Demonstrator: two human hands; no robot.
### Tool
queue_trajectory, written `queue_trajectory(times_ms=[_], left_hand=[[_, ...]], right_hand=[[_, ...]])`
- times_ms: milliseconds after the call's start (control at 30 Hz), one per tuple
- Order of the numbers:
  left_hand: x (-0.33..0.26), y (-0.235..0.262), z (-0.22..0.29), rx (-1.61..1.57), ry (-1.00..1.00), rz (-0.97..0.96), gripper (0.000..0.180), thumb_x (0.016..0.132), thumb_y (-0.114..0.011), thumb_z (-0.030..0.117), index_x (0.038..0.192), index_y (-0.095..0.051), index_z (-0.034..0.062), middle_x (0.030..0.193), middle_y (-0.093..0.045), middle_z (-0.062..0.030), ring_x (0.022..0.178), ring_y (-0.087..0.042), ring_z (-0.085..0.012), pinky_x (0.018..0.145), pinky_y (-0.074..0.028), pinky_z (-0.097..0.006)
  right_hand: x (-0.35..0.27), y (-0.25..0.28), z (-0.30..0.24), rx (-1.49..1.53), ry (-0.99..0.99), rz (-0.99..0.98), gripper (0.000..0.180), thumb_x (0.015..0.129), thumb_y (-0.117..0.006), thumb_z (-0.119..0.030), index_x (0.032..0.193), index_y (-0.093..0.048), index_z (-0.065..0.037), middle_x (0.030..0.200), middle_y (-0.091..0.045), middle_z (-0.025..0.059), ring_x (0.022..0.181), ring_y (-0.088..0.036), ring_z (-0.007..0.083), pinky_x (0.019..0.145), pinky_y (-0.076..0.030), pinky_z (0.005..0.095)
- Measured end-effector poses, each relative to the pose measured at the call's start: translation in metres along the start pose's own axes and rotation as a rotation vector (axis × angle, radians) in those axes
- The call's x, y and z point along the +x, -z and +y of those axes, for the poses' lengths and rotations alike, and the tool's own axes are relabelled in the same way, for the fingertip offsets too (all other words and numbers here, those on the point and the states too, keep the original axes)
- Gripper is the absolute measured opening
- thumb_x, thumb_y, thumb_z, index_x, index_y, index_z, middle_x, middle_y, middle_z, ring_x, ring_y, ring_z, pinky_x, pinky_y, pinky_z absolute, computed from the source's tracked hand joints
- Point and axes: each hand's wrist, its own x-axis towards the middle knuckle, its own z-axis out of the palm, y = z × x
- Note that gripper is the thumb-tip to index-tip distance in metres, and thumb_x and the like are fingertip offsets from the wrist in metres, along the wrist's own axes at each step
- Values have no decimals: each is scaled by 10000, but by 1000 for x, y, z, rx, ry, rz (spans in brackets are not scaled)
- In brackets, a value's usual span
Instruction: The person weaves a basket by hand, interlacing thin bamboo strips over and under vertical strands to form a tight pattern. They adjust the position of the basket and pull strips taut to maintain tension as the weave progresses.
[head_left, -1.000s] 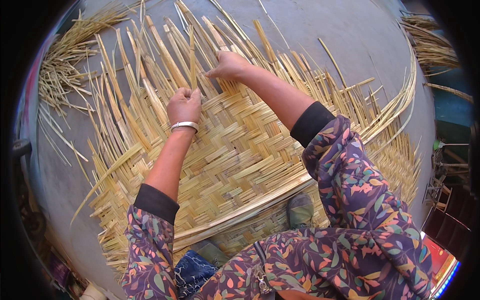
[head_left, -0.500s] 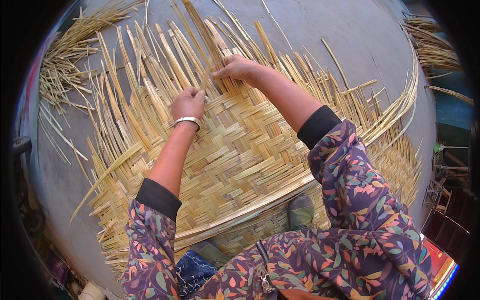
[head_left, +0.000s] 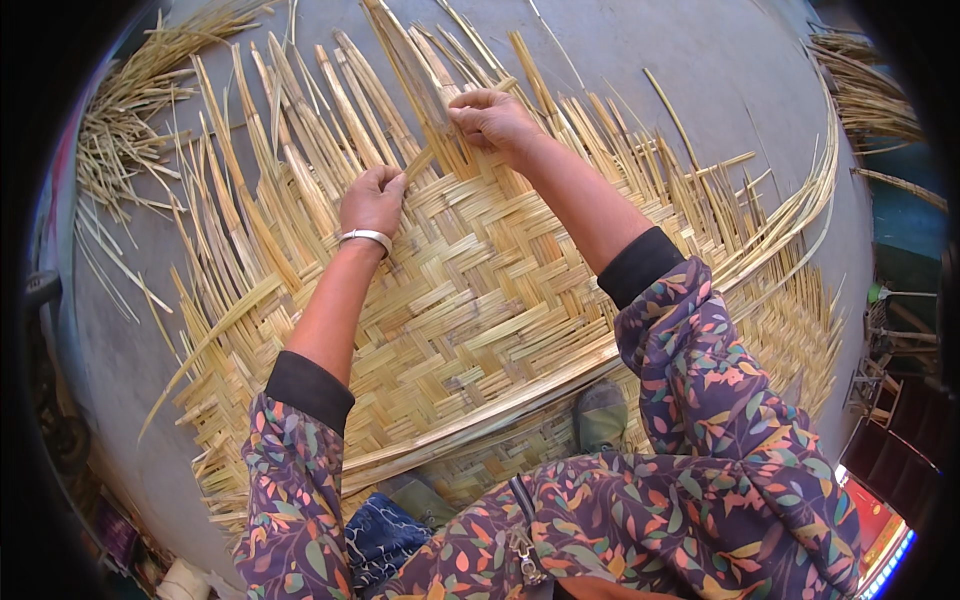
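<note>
A mat of flattened reed strips [head_left: 470, 310] in a slanting herringbone weave spreads out before me, with loose strip ends fanning from its far edge. My left hand [head_left: 371, 210], wearing a white bangle, is closed on one end of a pale reed strip [head_left: 421, 160]. That strip slants up to the right toward my right hand [head_left: 495, 122]. The fingers of my right hand are pinched together on it, and a short piece pokes out beyond them. Just left of the right hand, a broad brown upright reed strip [head_left: 415, 75] stands up from the weave.
A heap of loose reeds [head_left: 125, 140] lies on the grey floor [head_left: 660, 40] at the far left. Another reed bundle [head_left: 865, 85] is at the far right. My shoes [head_left: 601, 415] are on the mat near a long rolled or folded ridge [head_left: 500, 405].
My right hand has shifted slightly up and right, off the base of the broad brown strip. The pale strip now spans the gap between my hands. The left hand has barely moved.
</note>
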Motion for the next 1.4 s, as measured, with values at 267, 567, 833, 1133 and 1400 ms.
queue_trajectory(times_ms=[267,567,833,1133,1400], left_hand=[[-20,-9,1,113,-294,230,79,788,-633,171,810,-627,96,819,-575,-77,747,-589,-257,681,-478,-356],[-32,-5,-6,558,-792,212,128,781,-563,93,905,-594,92,873,-531,-92,842,-552,-292,700,-485,-377],[-13,-13,45,428,-645,-13,149,843,-543,152,948,-618,77,931,-578,-108,818,-597,-313,718,-494,-390],[7,-59,95,375,-303,-216,221,762,-663,161,942,-657,34,961,-596,-155,885,-592,-305,778,-471,-361],[10,-57,99,208,-145,-113,271,707,-710,307,695,-655,42,743,-610,-136,688,-592,-273,650,-461,-363]], right_hand=[[-31,-3,17,-902,380,391,140,805,-589,-229,860,-686,-145,818,-667,95,760,-635,260,697,-499,355],[-48,2,38,-886,385,446,123,804,-598,-235,854,-677,-155,758,-655,86,727,-611,263,677,-492,372],[-45,37,23,74,108,295,136,906,-530,-132,991,-623,-80,919,-640,25,771,-580,86,680,-497,227],[-59,62,9,470,10,127,190,919,-508,-273,841,-551,-105,896,-652,75,807,-609,152,736,-508,290],[-9,81,-20,-299,183,288,372,876,-543,-385,907,-611,-21,851,-638,104,757,-581,160,703,-450,273]])
